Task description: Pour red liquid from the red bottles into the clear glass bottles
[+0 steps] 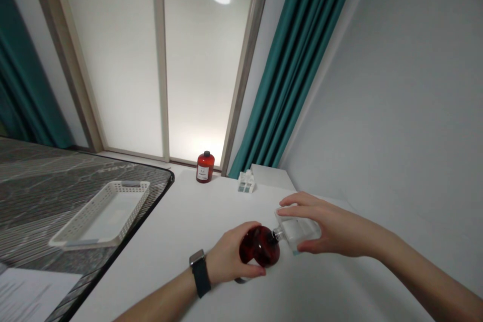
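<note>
My left hand (237, 256), with a dark-banded watch on the wrist, is wrapped round a dark red-brown bottle (266, 246), tilted so its neck points right. My right hand (320, 224) grips a clear, flat-sided bottle (302, 231) tipped onto its side, its neck pointing left. The two bottle mouths meet, the clear neck against the dark one. Whether liquid passes between them I cannot make out. Both bottles are held over the white tabletop (181, 241).
Toward the back stand an orange-red bottle (205, 167) with a black cap, a small white house-shaped item (246, 181) and a white box (273, 177). At left, a white perforated basket (130, 221) and printed paper (33, 294) lie on a dark patterned surface (22, 201). A wall (407, 110) rises at right.
</note>
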`<state>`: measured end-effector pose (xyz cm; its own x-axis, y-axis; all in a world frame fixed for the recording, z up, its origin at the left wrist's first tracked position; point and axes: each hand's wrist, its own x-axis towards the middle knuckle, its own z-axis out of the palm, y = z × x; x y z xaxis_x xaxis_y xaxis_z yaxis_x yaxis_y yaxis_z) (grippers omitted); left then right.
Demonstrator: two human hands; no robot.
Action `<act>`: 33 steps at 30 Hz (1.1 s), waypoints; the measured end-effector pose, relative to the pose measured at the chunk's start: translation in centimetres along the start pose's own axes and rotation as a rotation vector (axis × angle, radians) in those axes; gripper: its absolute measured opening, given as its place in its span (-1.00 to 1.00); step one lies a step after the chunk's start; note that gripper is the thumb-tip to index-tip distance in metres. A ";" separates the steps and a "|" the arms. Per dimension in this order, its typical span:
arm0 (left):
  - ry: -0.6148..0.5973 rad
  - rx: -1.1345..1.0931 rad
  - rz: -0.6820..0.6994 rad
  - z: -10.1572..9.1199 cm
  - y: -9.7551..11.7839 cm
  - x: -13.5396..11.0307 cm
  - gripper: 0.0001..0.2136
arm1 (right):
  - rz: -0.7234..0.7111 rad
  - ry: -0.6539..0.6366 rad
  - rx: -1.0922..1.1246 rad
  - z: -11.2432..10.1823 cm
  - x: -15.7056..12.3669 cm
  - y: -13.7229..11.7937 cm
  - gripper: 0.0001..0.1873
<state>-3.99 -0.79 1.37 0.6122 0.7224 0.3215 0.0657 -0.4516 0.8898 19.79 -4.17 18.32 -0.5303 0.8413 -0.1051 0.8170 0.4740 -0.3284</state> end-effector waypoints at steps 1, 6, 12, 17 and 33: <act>-0.004 -0.006 0.000 0.0 0.0 0.0 -0.25 | 0.002 -0.004 -0.005 0.0 0.0 0.0 -0.33; -0.001 -0.026 0.010 0.0 0.1 0.0 -0.26 | 0.008 -0.022 -0.006 -0.2 0.0 -0.3 -0.34; 0.011 -0.032 0.006 0.1 0.0 0.0 -0.26 | 0.026 -0.046 -0.016 -0.6 0.4 -0.7 -0.33; 0.015 -0.036 0.000 0.1 0.1 0.1 -0.27 | 0.025 -0.064 -0.020 -0.9 0.7 -0.9 -0.33; 0.042 -0.041 -0.020 0.0 0.3 0.1 -0.27 | -0.030 -0.058 -0.036 -1.4 1.4 -1.4 -0.34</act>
<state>-3.92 -0.88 1.68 0.5775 0.7526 0.3163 0.0443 -0.4158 0.9084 18.25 -3.28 19.88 -0.5657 0.8108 -0.1501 0.8078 0.5083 -0.2986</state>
